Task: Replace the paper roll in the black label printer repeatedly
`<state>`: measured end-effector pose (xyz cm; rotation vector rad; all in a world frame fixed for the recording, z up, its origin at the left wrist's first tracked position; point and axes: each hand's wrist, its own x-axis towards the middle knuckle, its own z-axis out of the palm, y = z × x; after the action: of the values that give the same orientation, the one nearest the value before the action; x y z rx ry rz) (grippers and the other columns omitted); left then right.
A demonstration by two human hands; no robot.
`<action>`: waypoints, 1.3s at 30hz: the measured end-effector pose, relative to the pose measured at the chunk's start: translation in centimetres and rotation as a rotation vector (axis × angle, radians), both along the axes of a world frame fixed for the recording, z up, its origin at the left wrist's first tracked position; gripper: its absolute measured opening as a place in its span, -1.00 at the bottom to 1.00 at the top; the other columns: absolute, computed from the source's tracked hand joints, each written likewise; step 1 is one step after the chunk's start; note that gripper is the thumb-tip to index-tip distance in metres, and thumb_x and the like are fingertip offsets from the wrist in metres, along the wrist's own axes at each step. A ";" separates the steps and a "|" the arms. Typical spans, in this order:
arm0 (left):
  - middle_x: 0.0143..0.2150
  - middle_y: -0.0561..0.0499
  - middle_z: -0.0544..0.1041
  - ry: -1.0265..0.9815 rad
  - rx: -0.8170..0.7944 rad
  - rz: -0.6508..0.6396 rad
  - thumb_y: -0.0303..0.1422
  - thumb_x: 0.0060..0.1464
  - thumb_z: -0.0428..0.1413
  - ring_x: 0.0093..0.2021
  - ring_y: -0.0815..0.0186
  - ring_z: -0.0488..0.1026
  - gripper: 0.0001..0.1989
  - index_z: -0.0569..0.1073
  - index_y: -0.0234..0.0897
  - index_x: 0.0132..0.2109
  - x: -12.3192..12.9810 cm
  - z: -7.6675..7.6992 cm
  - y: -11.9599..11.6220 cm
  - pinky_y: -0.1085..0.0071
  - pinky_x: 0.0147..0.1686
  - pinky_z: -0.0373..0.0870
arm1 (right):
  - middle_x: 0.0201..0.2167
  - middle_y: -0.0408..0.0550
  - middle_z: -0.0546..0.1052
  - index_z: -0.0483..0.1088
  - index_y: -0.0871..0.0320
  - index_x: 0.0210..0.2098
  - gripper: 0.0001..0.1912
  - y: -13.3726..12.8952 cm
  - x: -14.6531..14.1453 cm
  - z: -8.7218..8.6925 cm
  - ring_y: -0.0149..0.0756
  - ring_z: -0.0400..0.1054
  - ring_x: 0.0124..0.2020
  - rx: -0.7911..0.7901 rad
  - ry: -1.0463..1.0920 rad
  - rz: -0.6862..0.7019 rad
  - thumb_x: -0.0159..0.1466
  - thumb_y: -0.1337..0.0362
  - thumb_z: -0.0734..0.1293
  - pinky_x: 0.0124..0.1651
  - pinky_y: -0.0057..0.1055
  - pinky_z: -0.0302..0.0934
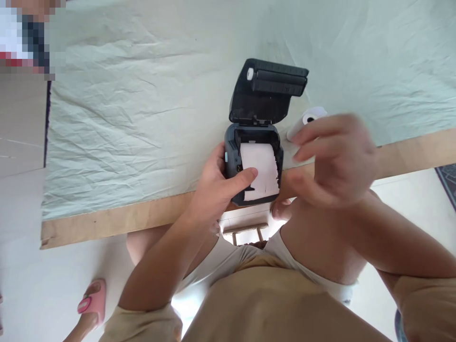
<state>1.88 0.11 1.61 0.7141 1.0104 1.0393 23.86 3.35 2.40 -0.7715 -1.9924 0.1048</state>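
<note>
A small dark receipt printer [230, 164] is held at the table's near edge, its black lid [261, 102] swung up and a roller inside the lid. My left hand [217, 185] grips the printer's left side, thumb pressing on the white paper [261, 164] in the compartment. That paper has a ragged right edge. To the printer's right, a white paper roll [297, 128] with a dark core lies on the cloth, partly behind my right hand [338, 161]. This hand is blurred, with thumb and fingers apart and nothing visible between them.
A pale green wrinkled cloth [142, 95] covers the table, with a bare wooden edge [117, 221] along the near side. My legs are under that edge, beside a wooden rung [245, 229]. Someone's foot in a pink sandal [101, 297] is on the floor at lower left.
</note>
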 end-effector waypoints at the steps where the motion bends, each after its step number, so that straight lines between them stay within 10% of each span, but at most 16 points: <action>1: -0.10 0.00 0.74 0.012 -0.014 0.006 -0.22 -0.02 0.63 -0.13 0.11 0.71 -0.45 0.62 -0.13 0.06 0.0 0.1 0.0 0.32 -0.26 0.68 | -0.10 -0.03 0.66 0.46 -0.11 -0.02 -0.88 0.3 0.2 0.4 -0.05 0.63 -0.05 -0.028 0.018 -0.084 0.46 0.13 0.35 -0.12 -0.05 0.47; 6: -0.14 0.01 0.74 0.007 -0.027 0.011 -0.27 -0.04 0.63 -0.19 0.16 0.69 -0.46 0.61 -0.13 0.03 0.1 0.4 0.0 0.36 -0.31 0.68 | 0.23 0.00 0.61 0.35 -0.12 0.27 -0.55 1.0 0.2 1.5 -0.16 0.60 -0.12 -0.240 0.078 -0.140 0.40 0.20 0.38 -0.08 -0.09 0.47; 10: -0.20 0.06 0.70 0.032 -0.018 0.002 -0.31 -0.01 0.62 -0.26 0.23 0.65 -0.49 0.62 -0.14 0.05 -0.1 0.4 -0.2 0.40 -0.34 0.66 | -0.29 -0.19 0.53 0.38 -0.08 -0.14 -0.85 0.1 0.1 0.8 -0.29 0.42 -0.38 -0.275 0.194 -0.091 0.39 0.28 0.42 -0.28 -0.23 0.33; 18: 0.03 -0.06 0.76 -0.046 0.055 -0.050 -0.10 0.13 0.58 -0.03 0.06 0.75 -0.41 0.59 -0.10 0.21 -0.3 -0.4 -0.4 0.26 -0.15 0.76 | -0.56 -0.27 0.22 0.11 0.02 -0.40 -0.53 1.0 0.7 -0.8 -0.44 0.01 -0.54 -0.789 0.091 0.092 0.38 0.09 0.48 -0.50 -0.39 -0.11; 25: 0.01 -0.06 0.74 0.051 0.017 0.035 -0.07 0.25 0.49 -0.06 0.08 0.75 -0.51 0.58 -0.13 0.19 0.5 -0.1 -0.6 0.29 -0.18 0.69 | -0.55 -0.31 0.13 0.05 0.03 -0.42 -0.48 1.3 0.7 -1.1 -0.46 -0.07 -0.51 -0.827 0.067 0.097 0.34 0.12 0.51 -0.44 -0.39 -0.12; 32: 0.17 -0.10 0.77 -0.061 0.044 0.091 0.14 0.31 0.37 0.37 -0.13 0.67 -0.51 0.62 -0.11 0.11 0.7 -0.8 0.3 0.08 0.21 0.73 | -0.55 -0.27 0.27 0.14 0.03 -0.40 -0.52 1.2 0.8 -1.7 -0.44 0.08 -0.50 -0.867 0.098 0.088 0.44 0.04 0.47 -0.44 -0.37 -0.07; 39: -0.19 -0.07 0.78 -0.067 -0.033 0.190 0.10 0.25 0.42 0.21 -0.17 0.76 -0.57 0.63 -0.16 -0.12 1.2 -0.7 0.6 0.02 0.06 0.80 | -0.55 -0.36 0.25 0.10 -0.03 -0.29 -0.42 1.0 1.0 -1.9 -0.45 0.08 -0.58 -0.885 0.213 0.202 0.26 0.06 0.63 -0.52 -0.40 0.01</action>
<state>3.07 0.71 0.90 0.5600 1.0498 1.2001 24.86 4.35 0.47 -1.0334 -1.7746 1.1943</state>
